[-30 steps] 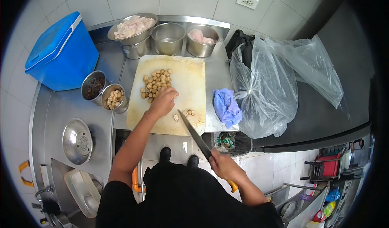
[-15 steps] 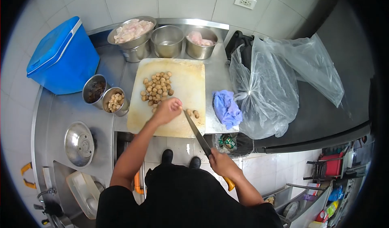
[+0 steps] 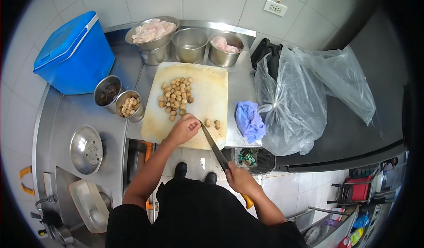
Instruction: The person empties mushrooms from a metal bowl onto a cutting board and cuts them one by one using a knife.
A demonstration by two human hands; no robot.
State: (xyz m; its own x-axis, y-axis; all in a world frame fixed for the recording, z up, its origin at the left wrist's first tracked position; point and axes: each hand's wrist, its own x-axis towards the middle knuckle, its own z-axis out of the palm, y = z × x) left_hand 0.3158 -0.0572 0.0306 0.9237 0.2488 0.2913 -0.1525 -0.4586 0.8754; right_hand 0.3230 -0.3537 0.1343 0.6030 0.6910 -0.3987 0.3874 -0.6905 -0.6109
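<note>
My right hand (image 3: 241,178) grips a large kitchen knife (image 3: 215,146) by its yellow handle, and the blade slants up and left over the cutting board (image 3: 152,129). Close to the knife's tip, my left hand (image 3: 186,129) is closed with its fingertips pinched; whatever is in them is hidden. Beyond that hand, a pile of small round tan mushrooms (image 3: 177,93) covers part of the board. A couple more mushrooms (image 3: 208,122) lie just right of the blade.
Metal pots with cut mushrooms (image 3: 130,106) and dark pieces (image 3: 108,93) stand left of the board. Behind it are a bowl of raw pale meat (image 3: 153,30) and more pots. A blue cloth (image 3: 249,121), plastic bag (image 3: 293,107) and blue cooler (image 3: 79,58) flank the board.
The whole view has shifted slightly. My left hand has turned a little, its fingers more curled near the knife tip. The knife stays in my right hand at much the same angle.
</note>
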